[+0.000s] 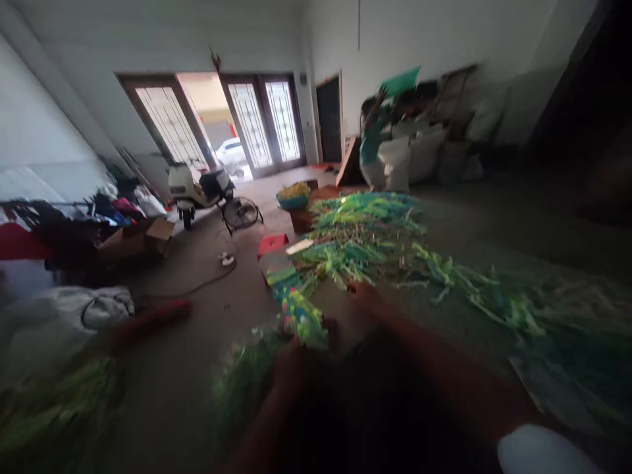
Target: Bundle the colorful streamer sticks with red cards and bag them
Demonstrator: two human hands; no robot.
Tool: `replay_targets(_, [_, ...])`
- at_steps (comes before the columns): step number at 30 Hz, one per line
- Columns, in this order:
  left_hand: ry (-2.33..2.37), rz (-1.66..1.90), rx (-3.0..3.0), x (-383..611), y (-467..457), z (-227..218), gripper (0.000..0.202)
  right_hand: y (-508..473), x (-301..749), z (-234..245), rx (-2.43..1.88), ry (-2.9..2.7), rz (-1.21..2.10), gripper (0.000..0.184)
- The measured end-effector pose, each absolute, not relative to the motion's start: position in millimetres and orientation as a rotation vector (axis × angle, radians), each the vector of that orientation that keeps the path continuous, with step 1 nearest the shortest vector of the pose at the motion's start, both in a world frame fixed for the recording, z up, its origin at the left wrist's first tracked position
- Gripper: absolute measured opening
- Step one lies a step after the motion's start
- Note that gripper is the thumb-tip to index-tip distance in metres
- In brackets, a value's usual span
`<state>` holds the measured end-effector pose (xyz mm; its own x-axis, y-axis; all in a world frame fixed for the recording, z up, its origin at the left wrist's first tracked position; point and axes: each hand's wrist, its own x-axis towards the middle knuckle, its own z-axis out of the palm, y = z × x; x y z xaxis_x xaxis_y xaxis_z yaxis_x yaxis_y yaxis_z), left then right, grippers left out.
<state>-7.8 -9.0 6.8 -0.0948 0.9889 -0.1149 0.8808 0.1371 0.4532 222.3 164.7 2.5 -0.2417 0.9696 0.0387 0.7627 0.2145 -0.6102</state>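
Note:
My left hand (299, 352) is low in the middle of the head view, closed around a bunch of green stems (301, 313) with yellow and pink specks. The bunch leans up and to the left. My right hand (364, 297) reaches forward at the near edge of a heap of green stems (353, 253). Motion smears its fingers, so their grip does not show. Past the heap's near part, more green stems (358, 207) lie in a thick layer. Darker greenery (247, 375) sits below and left of my left hand.
Loose stems (474, 289) spread to the right. A red stool (272, 245) and a blue basin (293, 201) of yellowish pieces stand left of the heap. A cable (197, 286) crosses the floor near a scooter (200, 187). Another person (372, 141) stands by white sacks (419, 155).

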Motion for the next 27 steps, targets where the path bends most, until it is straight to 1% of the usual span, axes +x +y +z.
replay_targets(2, [2.031, 0.477, 1.790, -6.4, -8.9, 7.9, 0.034, 147.6, 222.0, -3.3, -1.492, -1.911, 1.005, 0.020])
replay_targets(4, [2.026, 0.499, 1.772, -6.0, -8.7, 4.7, 0.031, 129.7, 218.7, -11.6, -1.376, -1.759, 1.285, 0.023])
replay_targets(5, [2.030, 0.502, 1.766, -6.4, -8.9, 2.7, 0.031, 120.8, 216.4, -15.8, -1.333, -1.706, 1.371, 0.025])
replay_targets(7, [2.047, 0.506, 1.758, -7.9, -9.6, -0.9, 0.031, 104.9, 210.9, -22.7, -1.280, -1.688, 1.423, 0.028])
replay_targets(10, [2.077, 0.488, 1.751, -11.0, -9.5, -4.7, 0.032, 89.8, 202.3, -26.6, -1.257, -1.827, 1.259, 0.030])
replay_targets(14, [2.094, 0.467, 1.768, -14.1, -7.7, -8.8, 0.029, 82.1, 195.6, -20.9, -1.258, -1.943, 1.015, 0.024])
replay_targets(21, [2.083, 0.460, 1.767, -17.1, -6.2, -11.4, 0.029, 79.2, 193.7, -12.0, -1.282, -2.032, 0.915, 0.018])
replay_targets(27, [2.082, 0.463, 1.804, -17.2, -6.1, -10.9, 0.027, 81.3, 190.9, -4.6, -1.228, -2.224, 0.832, 0.019])
